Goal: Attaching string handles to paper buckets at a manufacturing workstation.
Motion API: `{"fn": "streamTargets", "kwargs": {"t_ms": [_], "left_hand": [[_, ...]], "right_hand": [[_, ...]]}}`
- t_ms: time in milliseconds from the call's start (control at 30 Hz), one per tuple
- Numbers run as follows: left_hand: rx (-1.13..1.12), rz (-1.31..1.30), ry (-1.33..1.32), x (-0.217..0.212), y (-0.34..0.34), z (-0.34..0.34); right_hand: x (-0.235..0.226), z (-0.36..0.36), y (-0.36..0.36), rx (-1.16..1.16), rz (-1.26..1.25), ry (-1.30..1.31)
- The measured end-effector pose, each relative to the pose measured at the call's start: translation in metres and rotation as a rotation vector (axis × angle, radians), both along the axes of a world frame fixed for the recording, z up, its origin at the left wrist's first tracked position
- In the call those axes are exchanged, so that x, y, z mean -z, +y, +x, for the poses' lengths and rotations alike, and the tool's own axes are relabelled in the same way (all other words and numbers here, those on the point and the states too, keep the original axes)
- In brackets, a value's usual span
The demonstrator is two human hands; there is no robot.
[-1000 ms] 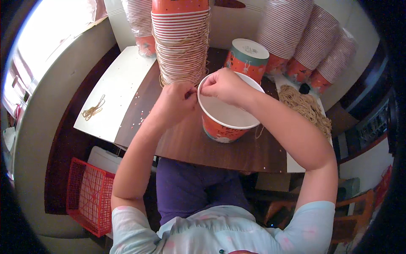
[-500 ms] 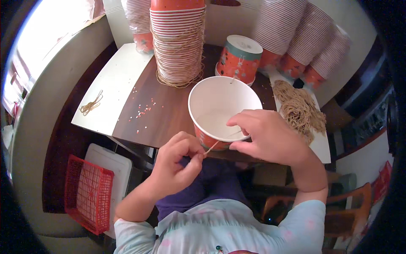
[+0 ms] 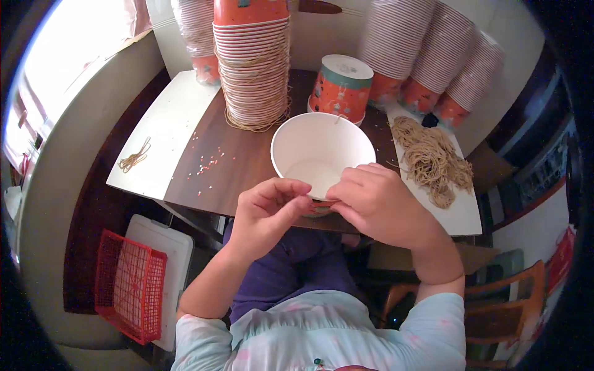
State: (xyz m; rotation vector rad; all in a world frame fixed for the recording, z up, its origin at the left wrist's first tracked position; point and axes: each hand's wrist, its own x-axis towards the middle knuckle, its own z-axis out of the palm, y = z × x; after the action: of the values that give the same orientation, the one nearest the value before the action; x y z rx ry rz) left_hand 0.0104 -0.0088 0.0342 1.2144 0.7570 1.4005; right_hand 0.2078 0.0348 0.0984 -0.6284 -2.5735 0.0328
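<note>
A paper bucket (image 3: pixel 296 145), white inside and orange outside, stands open end up at the table's near edge. A short piece of tan cord (image 3: pixel 340 118) shows at its far rim. At the near rim my left hand (image 3: pixel 269 213) has thumb and forefinger pinched together on a thin cord, mostly hidden by the fingers. My right hand (image 3: pixel 380 204) is closed just right of it, fingertips pinched at the same cord against the bucket's near side. Its fingers partly cover the rim.
A tall stack of buckets (image 3: pixel 257 74) wound with cord stands behind, beside an upturned bucket (image 3: pixel 342 89). Wrapped stacks (image 3: pixel 396 43) line the back right. A tangled cord pile (image 3: pixel 433 161) lies right, a small cord bundle (image 3: pixel 135 156) left. A red basket (image 3: pixel 130 284) sits below left.
My right hand has drawn back from over the bucket's opening to the near rim and closed its fingers. My left hand has moved up and right, closer to it.
</note>
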Motion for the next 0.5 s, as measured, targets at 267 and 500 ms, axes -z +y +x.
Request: {"fn": "streamTargets", "kwargs": {"t_ms": [267, 500], "left_hand": [[-0.154, 0.294, 0.446, 0.000, -0.004, 0.004], [-0.124, 0.290, 0.332, 0.007, -0.007, 0.006]], "right_hand": [[-0.026, -0.005, 0.005, -0.338, -0.372, 0.081], [-0.020, -0.023, 0.016, -0.108, -0.182, 0.152]]}}
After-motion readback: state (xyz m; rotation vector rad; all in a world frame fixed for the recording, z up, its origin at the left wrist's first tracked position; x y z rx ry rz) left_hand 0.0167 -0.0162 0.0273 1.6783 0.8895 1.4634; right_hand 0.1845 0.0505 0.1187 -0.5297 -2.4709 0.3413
